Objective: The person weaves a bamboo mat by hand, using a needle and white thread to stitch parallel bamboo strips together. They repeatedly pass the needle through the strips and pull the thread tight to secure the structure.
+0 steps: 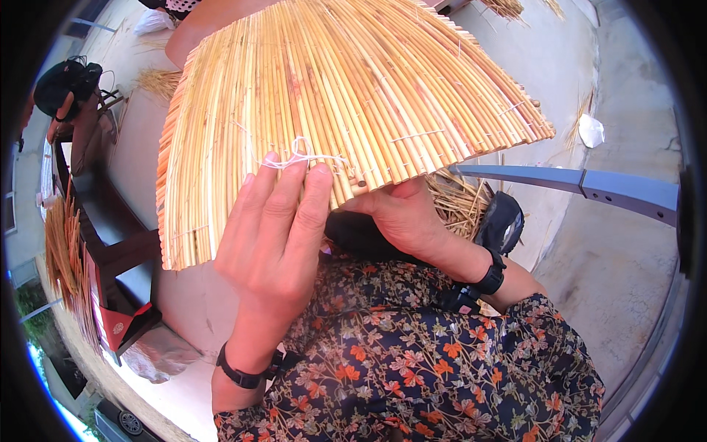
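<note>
A large curved mat of pale yellow reeds (346, 88), stitched with white threads, fills the upper middle of the view. My left hand (272, 250) rests its fingers on the mat's near edge, thumb out of sight, with the fingertips at a loose loop of white cord (299, 151). My right hand (412, 221) grips the same edge from below, its fingers mostly hidden under the reeds. Behind it lie cut straw pieces (453, 199) beside a black shoe (501, 221).
A blue-grey metal bar (626, 190) reaches in from the right. At left, another person (74, 103) is by a dark bench (103, 206) and upright reed bundles (62, 258). Straw (158, 81) and a white scrap (591, 130) lie on the pale floor (567, 280).
</note>
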`<control>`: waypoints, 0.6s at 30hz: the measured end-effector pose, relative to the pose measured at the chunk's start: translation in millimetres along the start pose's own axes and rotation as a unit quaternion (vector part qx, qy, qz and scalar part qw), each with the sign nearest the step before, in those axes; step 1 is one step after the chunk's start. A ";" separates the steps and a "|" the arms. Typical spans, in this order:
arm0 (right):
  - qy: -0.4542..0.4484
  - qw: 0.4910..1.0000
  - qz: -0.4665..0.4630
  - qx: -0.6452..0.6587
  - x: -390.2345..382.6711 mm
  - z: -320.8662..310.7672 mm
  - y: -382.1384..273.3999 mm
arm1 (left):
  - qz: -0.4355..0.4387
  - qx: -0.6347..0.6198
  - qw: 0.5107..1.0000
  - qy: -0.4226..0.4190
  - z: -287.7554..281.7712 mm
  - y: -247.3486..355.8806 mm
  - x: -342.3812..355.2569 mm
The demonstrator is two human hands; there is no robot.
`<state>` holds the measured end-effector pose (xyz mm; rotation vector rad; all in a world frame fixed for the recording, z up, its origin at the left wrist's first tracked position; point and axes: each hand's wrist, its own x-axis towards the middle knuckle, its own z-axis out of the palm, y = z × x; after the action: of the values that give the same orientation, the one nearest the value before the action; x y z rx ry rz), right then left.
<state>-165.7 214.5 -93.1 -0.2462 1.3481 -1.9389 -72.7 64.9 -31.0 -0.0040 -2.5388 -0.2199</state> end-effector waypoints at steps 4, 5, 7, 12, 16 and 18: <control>0.003 0.999 -0.019 0.034 -4.2 1.7 -2.6 | -0.005 -0.031 0.999 -0.029 -11.2 3.9 3.2; -0.001 0.999 -0.006 0.045 -5.3 -0.8 -1.0 | -0.017 -0.044 0.999 -0.028 -12.1 4.2 1.1; -0.001 0.998 -0.051 -0.045 -5.9 -1.1 1.5 | -0.042 -0.068 0.996 -0.025 -13.3 3.4 -5.8; -0.098 0.886 -0.205 -0.404 0.4 -28.8 3.7 | -0.013 -0.047 0.999 -0.016 -16.2 -1.2 -4.8; -0.054 0.964 -0.071 -0.251 -7.7 -49.0 12.8 | 0.017 -0.048 0.998 -0.026 -23.6 -7.0 6.6; 0.017 1.000 -0.017 -0.009 -9.6 -58.7 24.0 | -0.006 -0.069 0.997 -0.016 -19.0 -4.6 -0.5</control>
<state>-179.4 259.5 -136.7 -0.2466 1.3911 -1.9678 -62.0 57.3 -16.6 -0.0462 -2.5511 -0.4031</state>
